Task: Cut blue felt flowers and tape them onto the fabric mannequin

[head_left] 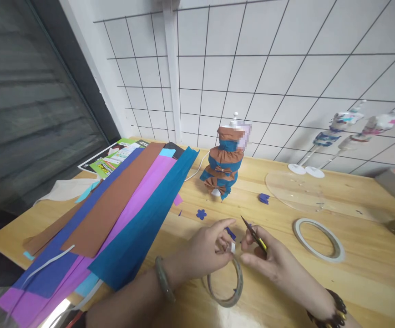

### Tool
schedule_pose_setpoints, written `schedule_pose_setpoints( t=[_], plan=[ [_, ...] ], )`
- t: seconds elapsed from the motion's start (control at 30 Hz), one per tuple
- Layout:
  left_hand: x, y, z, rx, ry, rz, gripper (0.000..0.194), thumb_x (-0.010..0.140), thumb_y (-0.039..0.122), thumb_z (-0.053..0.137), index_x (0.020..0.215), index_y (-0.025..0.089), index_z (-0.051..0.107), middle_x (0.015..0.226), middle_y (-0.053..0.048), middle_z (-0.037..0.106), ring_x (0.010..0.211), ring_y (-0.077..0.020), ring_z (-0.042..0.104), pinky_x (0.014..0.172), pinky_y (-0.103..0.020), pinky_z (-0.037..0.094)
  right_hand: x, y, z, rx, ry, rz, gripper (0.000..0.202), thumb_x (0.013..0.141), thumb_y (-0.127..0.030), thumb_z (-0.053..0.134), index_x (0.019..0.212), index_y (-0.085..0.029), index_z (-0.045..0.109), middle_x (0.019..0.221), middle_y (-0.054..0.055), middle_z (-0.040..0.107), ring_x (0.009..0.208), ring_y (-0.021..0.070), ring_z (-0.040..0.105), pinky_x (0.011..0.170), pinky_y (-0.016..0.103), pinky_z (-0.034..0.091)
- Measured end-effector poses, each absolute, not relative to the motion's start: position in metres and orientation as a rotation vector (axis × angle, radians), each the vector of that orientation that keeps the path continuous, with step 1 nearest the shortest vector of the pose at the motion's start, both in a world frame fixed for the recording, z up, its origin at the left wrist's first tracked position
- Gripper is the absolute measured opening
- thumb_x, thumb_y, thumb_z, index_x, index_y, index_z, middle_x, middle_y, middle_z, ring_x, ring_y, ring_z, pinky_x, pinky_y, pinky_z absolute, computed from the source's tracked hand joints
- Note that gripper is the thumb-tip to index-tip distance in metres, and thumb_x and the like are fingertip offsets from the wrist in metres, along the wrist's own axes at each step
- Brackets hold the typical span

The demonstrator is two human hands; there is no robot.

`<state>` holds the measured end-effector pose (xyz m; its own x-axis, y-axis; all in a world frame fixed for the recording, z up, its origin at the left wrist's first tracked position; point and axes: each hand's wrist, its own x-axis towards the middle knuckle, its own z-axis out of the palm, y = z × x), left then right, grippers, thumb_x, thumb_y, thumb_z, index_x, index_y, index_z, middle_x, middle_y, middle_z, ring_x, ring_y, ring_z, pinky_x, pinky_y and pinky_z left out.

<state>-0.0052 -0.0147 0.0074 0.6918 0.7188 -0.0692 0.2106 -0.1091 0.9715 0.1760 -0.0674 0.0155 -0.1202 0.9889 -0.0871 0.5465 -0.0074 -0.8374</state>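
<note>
Far beyond the fingers (225,223) and to their right, two small patterned dress forms (346,120) stand on round white bases (297,169). Nearer the fingers, a clear round sheet (286,189) lies on the desk (371,284); a grey box (393,187) sits well to their right. Beyond them rises a white wall (218,41) with black grid lines. Far left of them are printed leaflets (106,160) and a dark slatted panel (30,114).

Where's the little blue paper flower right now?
In the head view, the flower lies on the table, right of the teal strip, between the left hand and the dress form.
</note>
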Motion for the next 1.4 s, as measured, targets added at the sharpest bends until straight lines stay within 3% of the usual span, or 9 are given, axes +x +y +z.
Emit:
schedule_pose_setpoints(
  t=[0.1,0.3,0.63,0.8,0.93,1.07,1.2,1.3,1.4],
  plan=[
    [-0.003,-0.014,0.002,1.513,0.737,0.611,0.067,0.067,0.013,0.06,0.129,0.022,0.035,0.098,-0.007,0.057,0.088,-0.0165,0.057,0.073,-0.027,0.048,0.17,-0.066,0.007,-1.622,-1.708,1.042,0.024,0.072,-0.035,0.062,0.084,-0.019,0.05,0.081,0.001,0.058,0.071,0.0151,0.055,0.063,0.025,0.046],
    [-0.002,-0.013,0.0,1.298,0.761,0.672,0.07,0.071,0.017,0.06,0.133,0.018,0.028,0.104,-0.012,0.058,0.089,-0.0185,0.058,0.075,-0.031,0.049,0.162,-0.067,0.006,-1.632,-1.678,1.013,0.011,0.078,-0.028,0.053,0.08,-0.02,0.048,0.073,0.0,0.058,0.067,0.0139,0.056,0.062,0.023,0.046],
    [-0.002,-0.006,0.004,1.089,0.771,0.698,0.081,0.073,0.017,0.055,0.139,0.012,0.008,0.064,0.0,0.061,0.055,-0.0118,0.056,0.052,-0.025,0.048,0.159,-0.079,0.013,-1.687,-2.091,0.681,0.008,0.086,-0.023,0.042,0.078,-0.023,0.04,0.062,-0.003,0.057,0.053,0.013,0.056,0.05,0.021,0.04],
    [-0.003,-0.006,0.0,1.096,0.784,0.668,0.083,0.073,0.018,0.056,0.139,0.016,0.006,0.075,-0.004,0.065,0.056,-0.0128,0.058,0.052,-0.027,0.049,0.157,-0.081,0.015,-1.572,-2.228,0.54,0.01,0.085,-0.015,0.038,0.079,-0.023,0.04,0.061,-0.001,0.06,0.05,0.0144,0.057,0.046,0.022,0.038],
    [-0.003,-0.006,-0.004,1.074,0.797,0.613,0.086,0.07,0.016,0.057,0.139,0.022,0.006,0.105,-0.014,0.059,0.059,-0.0119,0.06,0.052,-0.025,0.049,0.153,-0.083,0.017,-1.491,-2.27,0.528,0.012,0.083,-0.011,0.04,0.082,-0.023,0.041,0.063,-0.001,0.063,0.052,0.0138,0.059,0.048,0.021,0.04],
    [-0.004,-0.001,-0.003,1.148,0.847,0.697,0.069,0.071,0.015,0.055,0.133,0.019,0.025,0.11,-0.014,0.056,0.055,-0.0071,0.056,0.051,-0.022,0.045,0.155,-0.082,0.013,-1.586,-2.32,0.44,0.014,0.081,-0.009,0.043,0.082,-0.023,0.041,0.061,-0.002,0.062,0.048,0.0141,0.058,0.045,0.021,0.038],
    [-0.011,0.004,0.009,1.441,0.949,0.844,0.021,0.076,0.026,0.055,0.092,0.013,0.058,0.087,-0.007,0.061,0.071,-0.0123,0.057,0.063,-0.023,0.045,0.163,-0.08,0.008,-1.675,-2.412,0.3,0.018,0.079,-0.006,0.045,0.083,-0.022,0.041,0.059,-0.002,0.062,0.049,0.0156,0.059,0.045,0.022,0.037],
    [-0.019,0.004,0.024,1.728,0.761,0.76,0.016,0.077,0.027,0.054,0.079,0.014,0.063,0.082,-0.006,0.062,0.079,-0.0147,0.057,0.074,-0.026,0.045,0.166,-0.078,0.008,-1.716,-2.459,0.29,0.019,0.078,-0.004,0.045,0.081,-0.022,0.04,0.059,-0.001,0.062,0.049,0.0156,0.06,0.044,0.022,0.036],
    [-0.027,0.002,0.037,1.94,0.54,0.651,0.015,0.076,0.023,0.056,0.084,0.016,0.067,0.088,-0.006,0.063,0.087,-0.0161,0.057,0.082,-0.029,0.043,0.167,-0.079,0.013,-1.728,-2.477,0.312,0.02,0.078,-0.003,0.044,0.079,-0.022,0.04,0.058,-0.002,0.062,0.048,0.015,0.059,0.043,0.022,0.034]
  ],
)
